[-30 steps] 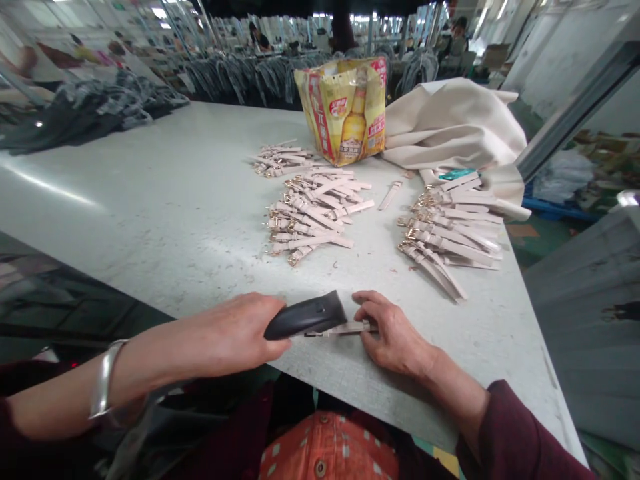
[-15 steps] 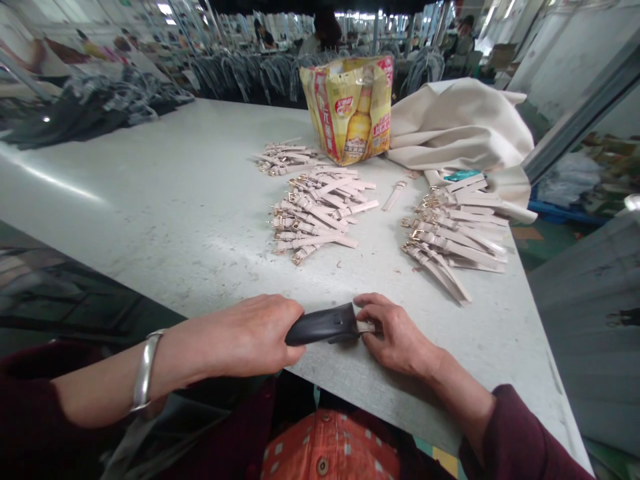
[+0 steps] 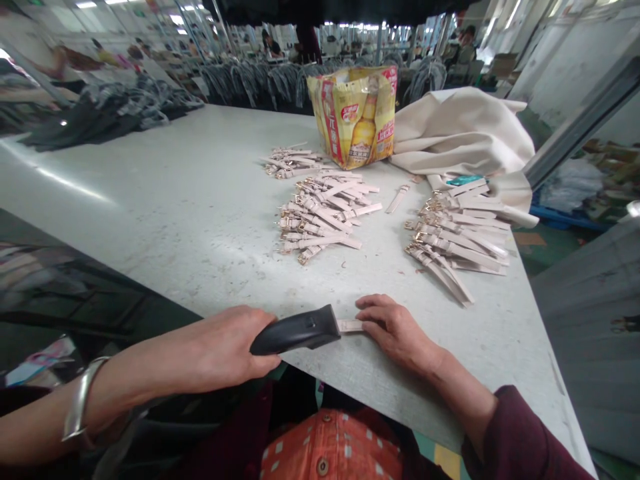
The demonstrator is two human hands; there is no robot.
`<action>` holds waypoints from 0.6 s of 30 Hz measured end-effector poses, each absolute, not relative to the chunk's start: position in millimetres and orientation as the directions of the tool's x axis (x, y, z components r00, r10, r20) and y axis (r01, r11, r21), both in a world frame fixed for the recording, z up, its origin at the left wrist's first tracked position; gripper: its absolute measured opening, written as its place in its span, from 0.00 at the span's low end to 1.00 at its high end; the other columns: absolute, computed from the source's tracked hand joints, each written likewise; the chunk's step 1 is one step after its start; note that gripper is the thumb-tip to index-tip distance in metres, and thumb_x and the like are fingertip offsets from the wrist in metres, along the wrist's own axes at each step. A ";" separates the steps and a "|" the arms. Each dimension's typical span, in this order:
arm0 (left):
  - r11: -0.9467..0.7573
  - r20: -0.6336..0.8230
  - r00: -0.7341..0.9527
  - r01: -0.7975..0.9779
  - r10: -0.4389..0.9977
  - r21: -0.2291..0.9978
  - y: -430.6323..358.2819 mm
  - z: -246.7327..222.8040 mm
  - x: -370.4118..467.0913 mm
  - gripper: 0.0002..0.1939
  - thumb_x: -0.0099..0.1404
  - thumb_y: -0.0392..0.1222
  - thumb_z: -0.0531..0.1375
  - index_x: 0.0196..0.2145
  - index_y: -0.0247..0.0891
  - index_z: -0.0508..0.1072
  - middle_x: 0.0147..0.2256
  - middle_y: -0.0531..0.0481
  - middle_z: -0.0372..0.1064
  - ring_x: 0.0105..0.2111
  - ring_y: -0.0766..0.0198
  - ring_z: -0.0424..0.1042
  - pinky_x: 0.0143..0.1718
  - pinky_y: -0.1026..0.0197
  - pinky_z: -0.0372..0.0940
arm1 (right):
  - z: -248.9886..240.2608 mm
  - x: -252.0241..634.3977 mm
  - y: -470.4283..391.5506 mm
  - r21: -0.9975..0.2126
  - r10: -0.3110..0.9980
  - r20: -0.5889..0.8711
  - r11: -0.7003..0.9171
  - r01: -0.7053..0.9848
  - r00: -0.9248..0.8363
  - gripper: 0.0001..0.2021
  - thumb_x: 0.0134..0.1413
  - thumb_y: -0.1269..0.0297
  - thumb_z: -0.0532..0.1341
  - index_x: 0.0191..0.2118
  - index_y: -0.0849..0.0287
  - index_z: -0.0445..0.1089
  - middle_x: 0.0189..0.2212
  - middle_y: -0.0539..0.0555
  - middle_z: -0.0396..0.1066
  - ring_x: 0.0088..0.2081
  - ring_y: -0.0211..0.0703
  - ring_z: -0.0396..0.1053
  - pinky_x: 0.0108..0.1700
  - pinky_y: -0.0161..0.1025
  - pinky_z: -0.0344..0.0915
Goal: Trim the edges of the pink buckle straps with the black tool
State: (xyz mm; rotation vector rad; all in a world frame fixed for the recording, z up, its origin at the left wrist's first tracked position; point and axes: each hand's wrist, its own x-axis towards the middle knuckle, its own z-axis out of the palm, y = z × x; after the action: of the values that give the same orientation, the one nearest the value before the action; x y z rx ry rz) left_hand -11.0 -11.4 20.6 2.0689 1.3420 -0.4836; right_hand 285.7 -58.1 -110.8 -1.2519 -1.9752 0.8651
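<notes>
Near the table's front edge, my left hand (image 3: 235, 343) is wrapped round a black handheld tool (image 3: 297, 330). A short light strap (image 3: 351, 325) reaches from the tool's right end to my right hand (image 3: 400, 332), whose thumb and fingers pinch it against the table. Beyond my hands lies a pile of beige straps with gold buckles (image 3: 320, 217). A second pile of buckled straps (image 3: 457, 233) is at the right, and one single strap (image 3: 398, 199) rests between the two.
A yellow beer-printed bag (image 3: 353, 120) stands at the back of the grey table (image 3: 175, 220), beside a heap of cream material (image 3: 460, 130). Dark hanger-like items (image 3: 115, 100) lie at the far left. A metal post rises at the right. People sit in the background.
My left hand and the black tool have moved left, and more of the light strap shows between the tool and my right hand. My right hand has hardly moved. The view has shifted slightly.
</notes>
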 end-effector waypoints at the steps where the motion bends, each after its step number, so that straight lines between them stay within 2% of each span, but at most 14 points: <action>1: -0.329 -0.594 0.433 0.901 0.678 0.282 -13.3 20.7 -5.4 0.09 0.61 0.48 0.59 0.32 0.44 0.77 0.31 0.50 0.81 0.30 0.57 0.77 0.30 0.60 0.63 | -111.3 285.3 -58.1 -0.798 0.926 0.165 0.328 0.506 -0.340 0.11 0.65 0.77 0.62 0.43 0.58 0.82 0.52 0.61 0.79 0.54 0.51 0.77 0.61 0.51 0.73; 5: -0.444 -0.552 0.473 0.874 0.687 0.195 -10.9 19.3 24.9 0.11 0.62 0.49 0.58 0.33 0.42 0.77 0.33 0.44 0.81 0.32 0.53 0.78 0.32 0.57 0.63 | -113.0 284.3 -58.3 -0.805 0.932 0.160 0.314 0.503 -0.326 0.10 0.64 0.78 0.63 0.41 0.59 0.81 0.52 0.62 0.78 0.54 0.51 0.77 0.60 0.51 0.74; 8: -0.471 -0.546 0.490 0.862 0.680 0.187 -2.9 17.0 35.8 0.10 0.61 0.47 0.59 0.33 0.40 0.76 0.33 0.42 0.80 0.32 0.53 0.78 0.33 0.56 0.63 | -114.2 283.7 -58.3 -0.812 0.928 0.183 0.329 0.482 -0.324 0.10 0.66 0.77 0.63 0.42 0.58 0.81 0.50 0.60 0.79 0.53 0.50 0.77 0.58 0.50 0.74; 13: -0.393 -0.534 0.447 0.893 0.718 0.220 3.7 13.6 8.3 0.12 0.61 0.50 0.60 0.37 0.41 0.78 0.34 0.45 0.81 0.32 0.54 0.78 0.34 0.57 0.66 | -116.3 283.2 -58.0 -0.812 0.935 0.190 0.322 0.487 -0.301 0.09 0.65 0.76 0.64 0.41 0.58 0.81 0.50 0.60 0.79 0.52 0.50 0.77 0.58 0.49 0.74; 18: -0.240 -0.636 0.325 0.946 0.700 0.219 1.5 14.7 -25.1 0.15 0.59 0.53 0.60 0.37 0.41 0.79 0.33 0.47 0.81 0.32 0.54 0.79 0.30 0.59 0.66 | -117.3 283.1 -57.2 -0.815 0.936 0.198 0.322 0.482 -0.291 0.10 0.65 0.76 0.64 0.42 0.58 0.82 0.49 0.60 0.79 0.51 0.50 0.78 0.57 0.49 0.74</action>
State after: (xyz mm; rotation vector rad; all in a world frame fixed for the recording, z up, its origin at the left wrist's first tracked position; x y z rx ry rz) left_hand -25.1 1.5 14.7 2.0214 1.4434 -0.5562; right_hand 283.1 -57.2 -117.3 -1.2509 -1.9043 0.8438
